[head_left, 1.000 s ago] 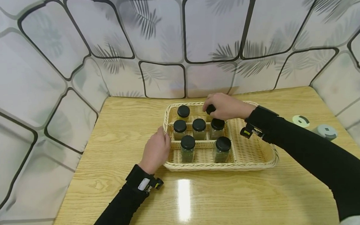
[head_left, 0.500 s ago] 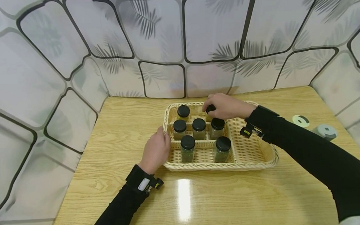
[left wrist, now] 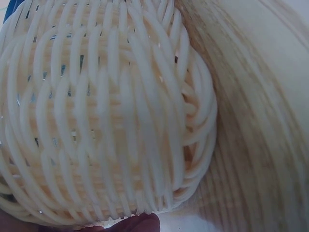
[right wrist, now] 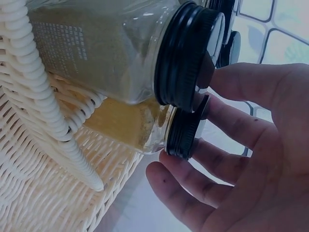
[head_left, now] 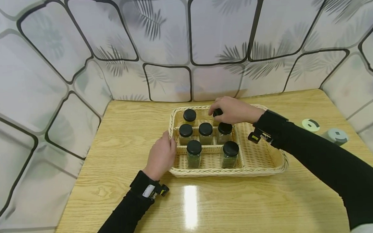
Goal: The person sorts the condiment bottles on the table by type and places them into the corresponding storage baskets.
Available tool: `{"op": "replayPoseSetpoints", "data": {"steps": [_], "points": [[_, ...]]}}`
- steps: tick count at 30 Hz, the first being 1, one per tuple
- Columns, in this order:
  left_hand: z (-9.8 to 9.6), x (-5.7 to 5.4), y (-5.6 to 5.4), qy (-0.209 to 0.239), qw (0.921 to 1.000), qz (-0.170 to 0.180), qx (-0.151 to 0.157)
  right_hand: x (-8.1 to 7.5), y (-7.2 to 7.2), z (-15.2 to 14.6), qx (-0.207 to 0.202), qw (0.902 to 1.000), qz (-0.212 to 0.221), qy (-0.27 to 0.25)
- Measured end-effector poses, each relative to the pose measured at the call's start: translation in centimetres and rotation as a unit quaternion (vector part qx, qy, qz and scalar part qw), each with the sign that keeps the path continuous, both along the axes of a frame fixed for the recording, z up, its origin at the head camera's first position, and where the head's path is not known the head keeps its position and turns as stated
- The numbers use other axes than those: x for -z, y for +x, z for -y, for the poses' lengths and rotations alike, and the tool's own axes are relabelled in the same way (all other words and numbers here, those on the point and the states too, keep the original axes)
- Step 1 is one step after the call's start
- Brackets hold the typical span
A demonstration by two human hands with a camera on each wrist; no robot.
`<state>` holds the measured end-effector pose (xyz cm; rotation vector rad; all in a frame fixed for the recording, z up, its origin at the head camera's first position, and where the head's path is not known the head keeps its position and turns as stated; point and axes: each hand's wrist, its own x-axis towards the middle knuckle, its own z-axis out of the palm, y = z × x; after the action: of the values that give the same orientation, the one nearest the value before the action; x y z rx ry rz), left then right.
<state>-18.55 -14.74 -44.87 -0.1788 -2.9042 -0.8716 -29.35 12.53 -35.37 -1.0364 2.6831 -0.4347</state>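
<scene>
In the head view my left hand (head_left: 161, 155) grips the left end of a pale wicker basket (head_left: 225, 172); the left wrist view shows the basket's woven side (left wrist: 106, 111) close up, with a bit of finger below it. My right hand (head_left: 234, 109) holds a square glass spice jar (right wrist: 125, 125) by its black lid (head_left: 218, 112), fingers and thumb around the lid. That jar has yellow powder inside and stands in the back compartment. Another yellow jar (head_left: 189, 117) is at back left. A row of brownish jars (head_left: 206, 133) fills the middle compartments. Two greenish jars (head_left: 194, 157) stand in front.
The basket's right compartment (head_left: 257, 151) has a bare woven floor. On the table (head_left: 122, 132) to the right lie a pale round disc (head_left: 311, 125) and a grey-white cylinder (head_left: 336, 136), close to the right sleeve. Patterned cloth (head_left: 165, 31) encloses the back and sides.
Almost nothing moves. The right hand stays on the lid of the back jar, and the left hand keeps its grip on the basket.
</scene>
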Motion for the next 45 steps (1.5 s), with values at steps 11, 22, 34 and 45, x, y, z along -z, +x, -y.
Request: {"op": "replayPoseSetpoints", "data": {"steps": [11, 22, 34, 45], "points": [[-0.1, -0.1, 0.1, -0.003, 1.0, 0.004, 0.002, -0.5, 0.5, -1.8, 0.034, 0.9987, -0.007, -0.038], [-0.5, 0.1, 0.2, 0.001, 0.9999, 0.01, 0.006, -1.8, 2.8, -7.5, 0.085, 0.9944, -0.01, -0.062], [-0.6, -0.2, 0.2, 0.0, 0.9999, 0.012, 0.005, -3.6, 4.5, -13.2, 0.168, 0.9849, -0.009, -0.04], [-0.1, -0.3, 0.1, -0.005, 0.9999, 0.009, 0.003, -3.7, 5.6, -16.6, 0.203, 0.9789, 0.008, -0.026]]}}
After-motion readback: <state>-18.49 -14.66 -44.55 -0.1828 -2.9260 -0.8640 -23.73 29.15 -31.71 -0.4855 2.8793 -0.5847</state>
